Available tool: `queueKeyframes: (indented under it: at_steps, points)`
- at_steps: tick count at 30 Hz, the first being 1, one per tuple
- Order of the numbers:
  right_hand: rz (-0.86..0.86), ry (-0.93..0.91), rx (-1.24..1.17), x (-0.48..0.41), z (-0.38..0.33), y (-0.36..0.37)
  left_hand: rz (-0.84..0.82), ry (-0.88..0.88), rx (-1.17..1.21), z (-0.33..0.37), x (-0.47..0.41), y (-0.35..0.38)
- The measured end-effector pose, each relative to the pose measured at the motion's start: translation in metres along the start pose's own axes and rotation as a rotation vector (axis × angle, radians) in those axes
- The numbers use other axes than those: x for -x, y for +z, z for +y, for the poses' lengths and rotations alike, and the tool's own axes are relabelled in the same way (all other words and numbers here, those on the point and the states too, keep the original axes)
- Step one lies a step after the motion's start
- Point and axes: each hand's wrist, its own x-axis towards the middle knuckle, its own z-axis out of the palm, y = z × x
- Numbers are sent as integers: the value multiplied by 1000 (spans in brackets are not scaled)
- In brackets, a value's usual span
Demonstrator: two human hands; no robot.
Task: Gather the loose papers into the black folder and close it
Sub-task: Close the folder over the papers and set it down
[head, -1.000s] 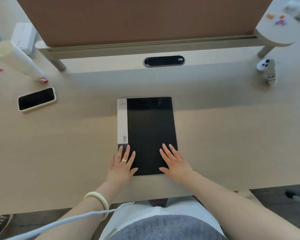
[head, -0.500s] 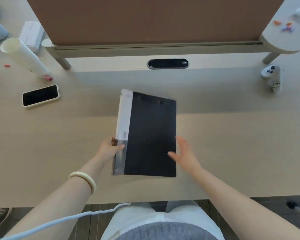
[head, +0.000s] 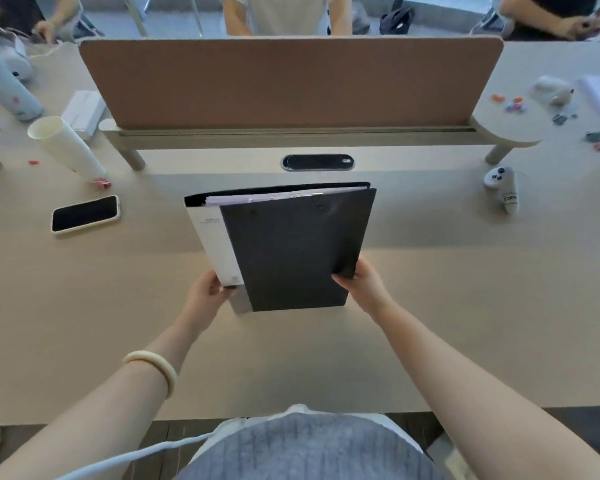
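The black folder (head: 291, 247) with a white spine strip is lifted off the desk and tilted, its far end raised toward the divider. White paper edges (head: 267, 198) show between its covers at the top. My left hand (head: 207, 294) grips the lower left corner by the spine. My right hand (head: 362, 284) grips the lower right edge of the cover. The covers lie almost together, with a thin gap at the top.
A phone (head: 85, 214) lies at the left, with a rolled white paper tube (head: 66, 148) and a white box (head: 84, 114) behind it. A white controller (head: 501, 188) sits at the right. A brown divider (head: 288, 81) spans the desk's far side; people sit beyond it.
The folder lay flat under both palms, then my left hand lifted its spine side. Now both hands hold it up off the desk, tilted, and the view has risen.
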Motion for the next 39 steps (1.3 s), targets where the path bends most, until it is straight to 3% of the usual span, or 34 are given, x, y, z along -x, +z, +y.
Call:
queueKeyframes:
  at_steps: [5, 9, 13, 17, 25, 29, 33, 36, 39]
  points:
    - [43, 58, 43, -3, 3, 8, 61, -57, -56, -7, -7, 4]
    - [182, 116, -36, -6, 4, -21, 26, -63, -135, 23, -16, 29]
    - [250, 67, 67, -8, 3, -85, -104, -109, -217, 63, -36, 94]
    - [251, 184, 200, -31, 23, -153, -239, -213, -335, 77, -70, 170]
    - [205, 318, 446, -107, 58, -227, -225, -239, -480, 97, -113, 274]
    - [216, 283, 541, -118, 77, -232, -200, -80, -643, 96, -106, 289]
    - [30, 97, 827, -99, 102, -218, -416, 302, -1080, 79, -84, 295]
    - [-124, 96, 961, -91, 115, -207, -527, 289, -1267, 66, -77, 298]
    - [-151, 148, 1004, -91, 120, -203, -567, 241, -1323, 67, -80, 302]
